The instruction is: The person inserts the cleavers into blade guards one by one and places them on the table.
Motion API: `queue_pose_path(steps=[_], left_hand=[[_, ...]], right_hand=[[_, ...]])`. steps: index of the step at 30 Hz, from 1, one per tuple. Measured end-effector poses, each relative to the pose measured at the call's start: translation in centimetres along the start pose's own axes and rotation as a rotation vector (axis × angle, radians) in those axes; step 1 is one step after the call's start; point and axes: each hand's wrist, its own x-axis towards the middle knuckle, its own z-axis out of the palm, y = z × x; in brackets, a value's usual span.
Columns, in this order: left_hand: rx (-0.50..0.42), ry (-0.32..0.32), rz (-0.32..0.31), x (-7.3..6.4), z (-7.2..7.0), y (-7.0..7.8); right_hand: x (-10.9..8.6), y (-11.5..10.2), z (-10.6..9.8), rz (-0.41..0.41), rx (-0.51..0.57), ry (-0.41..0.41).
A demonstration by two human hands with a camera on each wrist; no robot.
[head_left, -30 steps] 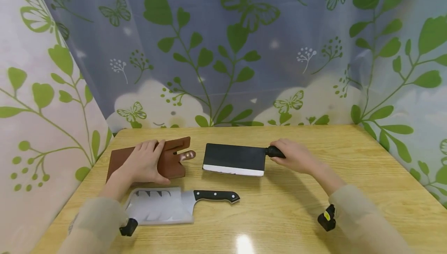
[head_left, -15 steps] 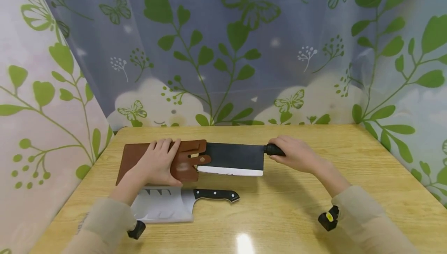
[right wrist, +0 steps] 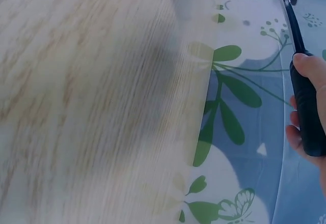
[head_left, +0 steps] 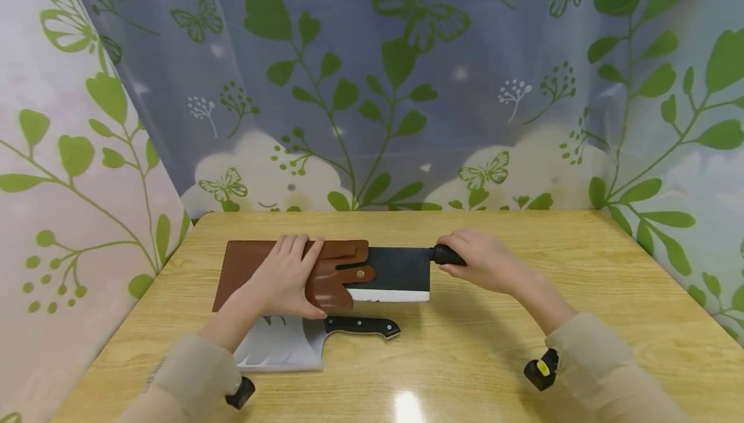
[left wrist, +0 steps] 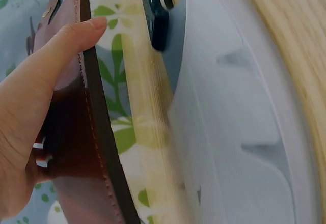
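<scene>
My left hand (head_left: 285,278) grips a brown leather sheath (head_left: 241,265) across its middle, thumb over the lower edge in the left wrist view. Partly inside the sheath's open end is a black cleaver (head_left: 401,268) with a bright cutting edge. Its black handle (right wrist: 306,107) is in my right hand (head_left: 482,260), fingers wrapped round it. The sheath's snap strap (head_left: 359,274) lies over the blade, and the front part of the blade is hidden in the leather. Below, a second cleaver with a black riveted handle (head_left: 363,326) lies in a whitish blade cover (head_left: 285,349), partly behind my left arm.
The wooden table (head_left: 465,371) ends at the back against a curtain (head_left: 325,126) printed with leaves and butterflies. Similar patterned cloth stands at both sides. The second cleaver lies close in front of the sheath.
The sheath has moved right with my left hand and now covers about half the cleaver's blade, which was outside it at first. My right hand has shifted slightly left.
</scene>
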Motion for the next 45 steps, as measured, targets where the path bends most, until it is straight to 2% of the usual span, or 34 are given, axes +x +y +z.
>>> queue_pose_path(steps=[3, 7, 17, 21, 25, 30, 32, 35, 41, 45], left_hand=[[-0.017, 0.029, 0.025, 0.4, -0.1, 0.5], [-0.026, 0.023, 0.024, 0.7, -0.3, 0.9], [-0.027, 0.038, 0.041, 1.2, -0.2, 1.8], [-0.025, 0.028, 0.029, 1.2, -0.3, 2.0], [-0.031, 0.031, 0.049, 1.4, -0.6, 2.3], [-0.037, 0.035, 0.052, 1.5, -0.6, 2.7], [-0.039, 0.038, 0.049, 1.5, -0.6, 2.8], [-0.037, 0.048, 0.051, 1.4, -0.4, 2.8], [-0.024, 0.069, 0.058, 1.5, -0.5, 3.0], [-0.03, 0.081, 0.063, 1.7, -0.6, 3.1]], right_hand=[[0.3, -0.2, 0.0, -0.018, 0.006, 0.021], [0.7, -0.5, -0.3, -0.031, 0.005, 0.041], [1.9, -1.2, -0.6, -0.006, 0.009, 0.023], [2.0, -1.4, -0.5, -0.016, 0.012, 0.026], [2.0, -1.7, -0.3, -0.037, 0.009, 0.042], [2.3, -1.8, -0.1, -0.124, -0.094, 0.129], [2.4, -1.9, 0.1, -0.132, -0.135, 0.157], [2.4, -1.9, 0.2, -0.112, -0.153, 0.179], [2.1, -2.4, 0.5, -0.053, -0.112, 0.179], [2.3, -2.8, 0.7, -0.033, -0.121, 0.194]])
